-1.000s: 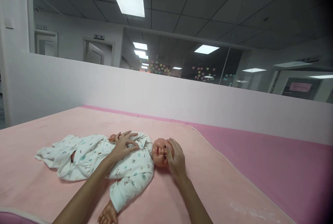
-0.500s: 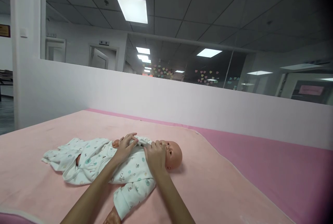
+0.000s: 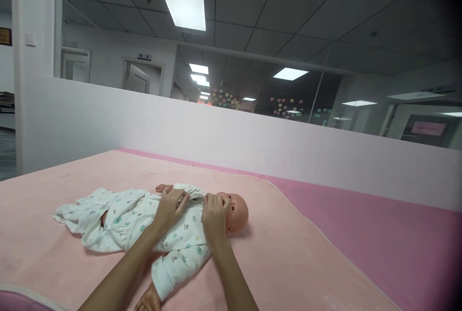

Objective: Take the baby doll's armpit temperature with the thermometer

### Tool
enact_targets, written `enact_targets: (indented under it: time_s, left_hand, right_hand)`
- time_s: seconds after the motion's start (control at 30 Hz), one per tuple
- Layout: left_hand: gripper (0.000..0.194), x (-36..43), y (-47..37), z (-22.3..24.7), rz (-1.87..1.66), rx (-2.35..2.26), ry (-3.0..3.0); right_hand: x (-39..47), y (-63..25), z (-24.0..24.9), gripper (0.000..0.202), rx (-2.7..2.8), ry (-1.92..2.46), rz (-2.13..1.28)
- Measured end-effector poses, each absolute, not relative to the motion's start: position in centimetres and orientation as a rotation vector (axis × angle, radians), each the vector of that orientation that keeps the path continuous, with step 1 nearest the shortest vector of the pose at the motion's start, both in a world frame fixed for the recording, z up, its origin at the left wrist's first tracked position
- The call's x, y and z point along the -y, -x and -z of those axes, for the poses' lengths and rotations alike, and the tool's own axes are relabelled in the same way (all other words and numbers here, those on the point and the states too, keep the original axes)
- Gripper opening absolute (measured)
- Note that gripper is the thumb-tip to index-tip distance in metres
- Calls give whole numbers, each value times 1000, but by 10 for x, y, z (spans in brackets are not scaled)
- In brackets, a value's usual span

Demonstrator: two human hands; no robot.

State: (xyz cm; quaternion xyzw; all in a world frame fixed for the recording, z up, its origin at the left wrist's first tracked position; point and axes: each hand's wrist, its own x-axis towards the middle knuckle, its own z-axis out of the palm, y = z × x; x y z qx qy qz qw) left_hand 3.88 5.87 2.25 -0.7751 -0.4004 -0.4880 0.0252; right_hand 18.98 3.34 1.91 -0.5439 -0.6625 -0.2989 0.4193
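A baby doll lies on its back, its bald head to the right. It wears a white printed baby outfit with long sleeves. My left hand is on the front of the outfit at chest height, fingers curled on the fabric; the fingertips are partly hidden. Up by the neckline, my right hand is closed on the collar edge, close to the doll's chin. The doll's far hand shows beyond my left hand. Its near arm, in a sleeve, stretches toward me.
Under the doll is a pale pink sheet over a darker pink mat. A low white wall with glass above borders the far side. Behind the glass are doors and ceiling lights.
My left hand has drawn slightly toward me, and its fingers have curled more. The doll's far hand and sleeve show more clearly. My right hand stays at the collar.
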Motion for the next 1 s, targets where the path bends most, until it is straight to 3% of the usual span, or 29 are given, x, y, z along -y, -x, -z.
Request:
enact_targets:
  time_s: [0.2,0.47,0.83,1.0]
  left_hand:
    - [34,-49,-41,-21,1306,1100,2364]
    - [29,-53,-39,-13,1517,855,2150]
    - [24,-55,-39,-12,1707,827,2006]
    - [39,-49,-47,-20,1600,942,2167]
  right_hand:
    - [-25,-212,-37,27,1045,1086,225]
    - [-19,-188,-40,25,914,921,-77]
    - [-23,-182,-22,31,975,916,-143]
    - [-11,-190,-36,30,892,914,40]
